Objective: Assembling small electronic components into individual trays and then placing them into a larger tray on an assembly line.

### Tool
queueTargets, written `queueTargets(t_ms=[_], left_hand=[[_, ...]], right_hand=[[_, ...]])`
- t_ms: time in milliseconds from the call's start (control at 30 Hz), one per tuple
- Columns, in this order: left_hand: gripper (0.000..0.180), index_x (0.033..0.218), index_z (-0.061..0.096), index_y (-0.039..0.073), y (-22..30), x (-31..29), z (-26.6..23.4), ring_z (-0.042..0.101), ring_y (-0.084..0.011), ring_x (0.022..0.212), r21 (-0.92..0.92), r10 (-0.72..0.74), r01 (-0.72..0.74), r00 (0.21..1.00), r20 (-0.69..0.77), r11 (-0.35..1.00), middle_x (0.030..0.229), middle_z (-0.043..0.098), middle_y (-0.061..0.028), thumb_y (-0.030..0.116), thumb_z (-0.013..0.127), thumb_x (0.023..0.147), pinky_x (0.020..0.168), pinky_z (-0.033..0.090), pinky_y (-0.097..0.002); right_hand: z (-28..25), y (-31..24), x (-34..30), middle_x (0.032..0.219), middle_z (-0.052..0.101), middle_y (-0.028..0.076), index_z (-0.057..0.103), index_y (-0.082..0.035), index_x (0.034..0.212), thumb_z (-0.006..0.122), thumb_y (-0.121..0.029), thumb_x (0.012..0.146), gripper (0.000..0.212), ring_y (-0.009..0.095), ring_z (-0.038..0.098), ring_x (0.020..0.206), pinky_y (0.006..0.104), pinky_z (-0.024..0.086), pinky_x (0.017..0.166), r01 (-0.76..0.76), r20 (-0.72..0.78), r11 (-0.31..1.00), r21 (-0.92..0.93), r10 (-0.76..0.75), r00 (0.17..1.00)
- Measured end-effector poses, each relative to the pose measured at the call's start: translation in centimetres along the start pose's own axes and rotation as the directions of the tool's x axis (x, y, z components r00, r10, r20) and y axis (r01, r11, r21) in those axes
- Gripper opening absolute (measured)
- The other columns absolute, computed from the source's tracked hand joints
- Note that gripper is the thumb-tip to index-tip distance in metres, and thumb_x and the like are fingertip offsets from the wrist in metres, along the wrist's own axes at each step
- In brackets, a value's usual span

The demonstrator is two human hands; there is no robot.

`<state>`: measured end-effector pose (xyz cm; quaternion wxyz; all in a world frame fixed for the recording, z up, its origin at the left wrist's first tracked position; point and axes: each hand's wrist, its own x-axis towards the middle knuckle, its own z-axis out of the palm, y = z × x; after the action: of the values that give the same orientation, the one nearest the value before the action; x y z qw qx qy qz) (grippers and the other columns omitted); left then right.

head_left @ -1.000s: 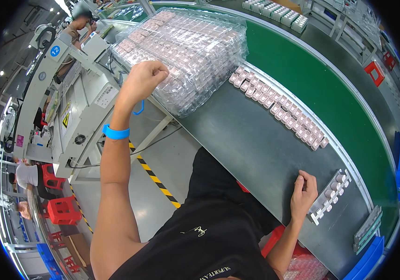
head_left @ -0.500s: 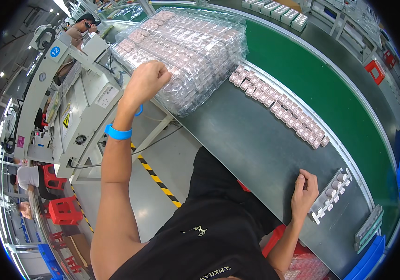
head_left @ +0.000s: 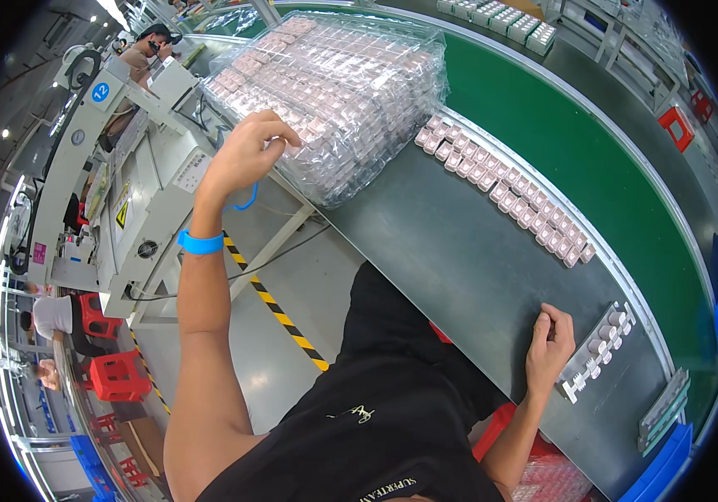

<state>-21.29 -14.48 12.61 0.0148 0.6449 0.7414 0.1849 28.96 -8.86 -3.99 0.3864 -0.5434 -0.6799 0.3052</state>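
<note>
Now the left hand (head_left: 246, 157), seemingly free to work, loosens to a narrow gap near the clear tray stack (head_left: 367, 109); right hand (head_left: 550, 347) half-curled, contents unclear.

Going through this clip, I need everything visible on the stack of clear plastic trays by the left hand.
The stack of clear plastic trays is many thin, glossy layers deep, with rippled-looking edges that catch the light. Small pale pink parts sit in it in rows, visible through the plastic. It appears to lie flat at the left end of the dark bench. The person's left hand is over its near side; whether they touch is unclear.
</note>
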Motion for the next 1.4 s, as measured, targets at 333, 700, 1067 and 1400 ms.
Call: queueTargets(t_ms=[333,700,1067,1400], left_hand=[[0.029,0.093,0.077,0.006,-0.8,-1.0,-0.1,0.063,-0.0270,0.096,-0.004,0.011,-0.012,0.990,-0.139,1.000,0.095,0.066,-0.0089,-0.007,0.051,0.086,0.087,0.050,-0.0387],[0.039,0.092,0.078,0.009,-0.7,-0.7,0.8,0.053,-0.0265,0.094,0.057,0.092,-0.088,0.994,-0.061,0.994,0.095,0.059,-0.0062,-0.014,0.050,0.079,0.088,0.046,-0.0374],[0.032,0.091,0.077,0.007,-1.7,-0.6,1.3,0.059,-0.0274,0.094,0.021,0.094,-0.093,0.929,-0.357,0.995,0.096,0.066,-0.0086,-0.011,0.053,0.081,0.087,0.047,-0.0376],[0.038,0.114,0.072,0.009,-1.6,-3.4,3.4,0.061,-0.0295,0.111,-0.030,0.149,-0.170,0.924,-0.352,0.985,0.114,0.070,-0.0097,0.030,0.078,0.083,0.104,0.041,-0.0433]], right_hand=[[0.2,-0.1,0.1,0.093,0.062,0.008,0.070,0.004,0.106,0.060,-0.005,0.099,0.015,0.015,0.057,0.075,0.0283,0.047,0.069,0.027,-0.010,1.000,0.012,-0.027,1.000],[0.2,0.1,0.0,0.095,0.062,0.008,0.070,0.003,0.107,0.060,-0.005,0.099,0.015,0.014,0.056,0.075,0.0274,0.047,0.067,0.026,-0.014,1.000,-0.010,-0.026,1.000],[0.2,0.7,0.1,0.093,0.063,0.008,0.070,0.004,0.106,0.061,-0.004,0.098,0.015,0.014,0.057,0.075,0.0279,0.046,0.067,0.047,-0.013,0.997,-0.055,-0.048,0.999],[1.1,0.7,0.5,0.086,0.061,0.007,0.070,0.004,0.105,0.060,-0.007,0.101,0.016,0.012,0.053,0.070,0.0294,0.043,0.063,0.024,-0.049,0.990,-0.137,-0.031,0.998]])
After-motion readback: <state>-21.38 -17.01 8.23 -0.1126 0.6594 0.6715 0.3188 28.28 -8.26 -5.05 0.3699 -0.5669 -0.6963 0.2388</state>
